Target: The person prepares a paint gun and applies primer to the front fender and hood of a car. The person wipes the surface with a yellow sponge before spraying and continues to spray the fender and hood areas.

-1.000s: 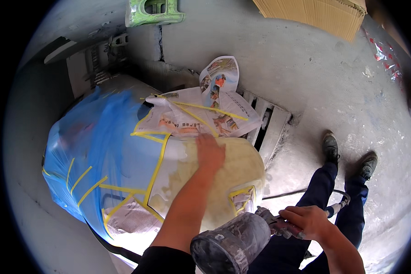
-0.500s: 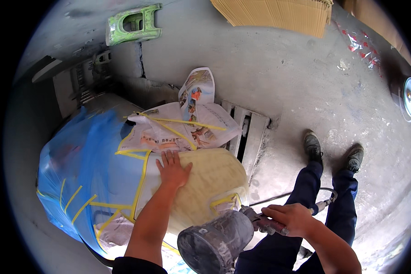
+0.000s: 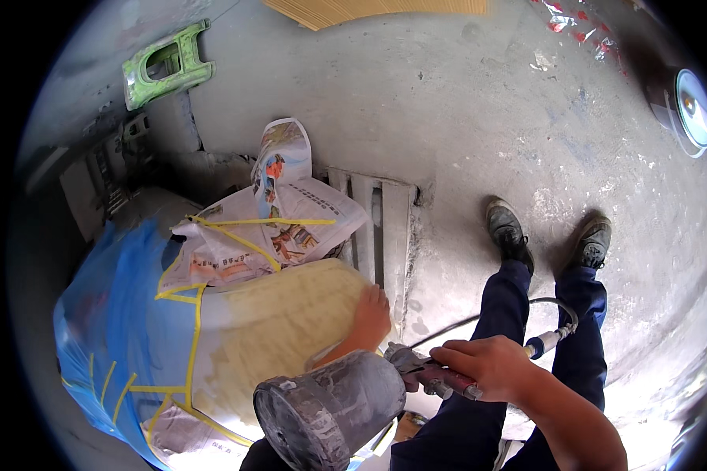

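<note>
My right hand is wrapped round the handle of a spray gun. Its large, paint-stained grey cup points toward the lower left and covers part of my left forearm. At the right end of a curved vehicle panel, coated in dull yellow, my left hand rests with its fingers laid along the edge, holding nothing. Newspaper and blue plastic film mask the areas around the panel, stuck down with yellow tape.
An air hose runs from the gun past my legs. Slatted grating lies beside the panel. A green stool lies on its side, far left. Cardboard is at the far edge, and a paint can stands far right.
My left hand has slid right across the yellow panel, from beside the newspaper to its right edge. The spray gun stays in my right hand. My view has shifted slightly right.
</note>
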